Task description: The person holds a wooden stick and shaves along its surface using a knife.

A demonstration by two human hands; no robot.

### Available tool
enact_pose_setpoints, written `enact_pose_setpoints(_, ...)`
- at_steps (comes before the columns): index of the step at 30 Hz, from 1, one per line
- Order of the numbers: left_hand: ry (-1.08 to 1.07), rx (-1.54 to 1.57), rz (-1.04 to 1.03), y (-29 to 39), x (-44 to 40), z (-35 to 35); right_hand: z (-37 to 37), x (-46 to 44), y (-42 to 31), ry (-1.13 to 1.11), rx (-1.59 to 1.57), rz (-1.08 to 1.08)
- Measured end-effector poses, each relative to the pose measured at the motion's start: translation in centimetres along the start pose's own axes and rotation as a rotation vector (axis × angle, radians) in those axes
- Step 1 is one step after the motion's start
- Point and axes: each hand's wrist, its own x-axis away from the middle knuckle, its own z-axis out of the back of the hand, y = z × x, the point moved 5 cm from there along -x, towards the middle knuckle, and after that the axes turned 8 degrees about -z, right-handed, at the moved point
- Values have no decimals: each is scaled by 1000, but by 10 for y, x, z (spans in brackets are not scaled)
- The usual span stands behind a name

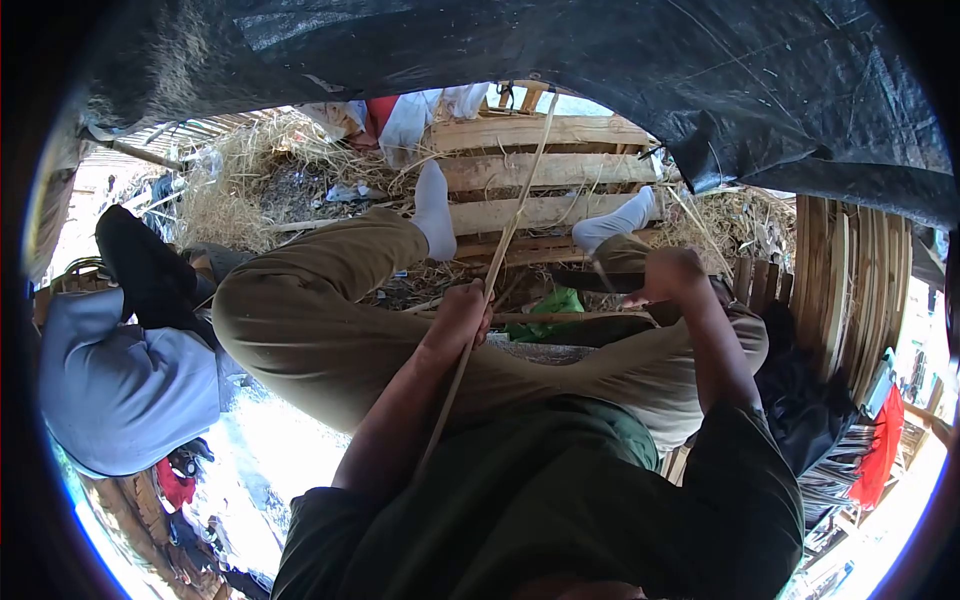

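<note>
A long, thin, pale strip, apparently split bamboo (517, 210), runs from the boards in front of me back toward my chest. My left hand (462, 315) is closed around it near its middle, above my lap. Over my right shin, my right hand (672, 276) is closed on a large knife (590, 281). Its dark, broad blade points left toward the strip, with a gap between them. The fingers mostly cover the knife's handle. Below the blade, between my legs, lies a green plastic bag (552, 312).
Wooden slats (545, 172) and dry straw (225, 205) lie beyond my socked feet. Overhead hangs a black tarp (560, 45). Another person (130, 370) sits close on my left. Upright wooden strips (850, 280) and a red cloth (880, 450) are at right.
</note>
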Motion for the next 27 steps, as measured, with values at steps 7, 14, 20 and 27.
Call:
enact_pose_setpoints(7,-5,-119,-74,-4,-1,-1,-2,4,2,38,-91,-24)
enact_pose_setpoints(14,24,-273,-81,15,9,-12,1,12,28,-123,-407,-136)
enact_pose_setpoints(20,56,-434,67,41,-18,-8,-23,1,51,-135,-415,-107)
enact_pose_setpoints(27,-40,-202,261,34,-99,-10,-38,3,68,-123,-417,-35)
